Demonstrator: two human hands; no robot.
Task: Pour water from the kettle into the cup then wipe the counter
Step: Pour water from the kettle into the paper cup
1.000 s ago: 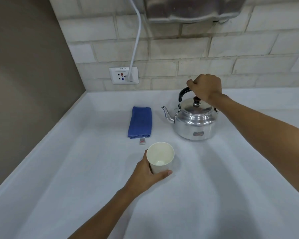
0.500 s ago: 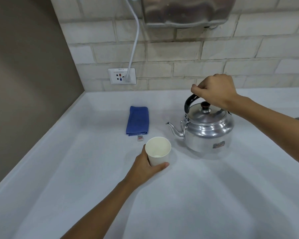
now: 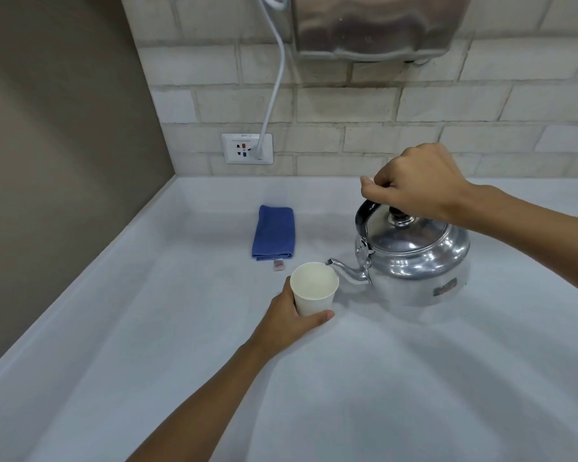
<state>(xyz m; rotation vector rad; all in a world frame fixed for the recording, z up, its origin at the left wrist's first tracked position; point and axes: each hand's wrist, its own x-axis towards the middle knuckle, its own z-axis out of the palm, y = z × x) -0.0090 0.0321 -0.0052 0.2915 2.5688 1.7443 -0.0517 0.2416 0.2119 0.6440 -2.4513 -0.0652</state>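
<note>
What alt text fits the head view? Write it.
A right hand tilts a metal kettle by its handle, spout at the rim of a white paper cup held by the left hand; a folded blue cloth lies behind.

Counter (image 3: 364,395) open nearer than both hands. Beyond left hand (image 3: 292,320): cup (image 3: 314,290), then folded blue cloth (image 3: 274,233). Path between hands blocked by kettle (image 3: 414,255) spout at cup rim.

L hand (image 3: 292,320): reached in from lower centre, forearm bare, fingers wrapped round cup (image 3: 314,288), thumb (image 3: 317,316) across near side. R hand (image 3: 417,183): entered from right edge, forearm bare, knuckles up, wrist bent down, closed over kettle handle (image 3: 364,216) from above.
</note>
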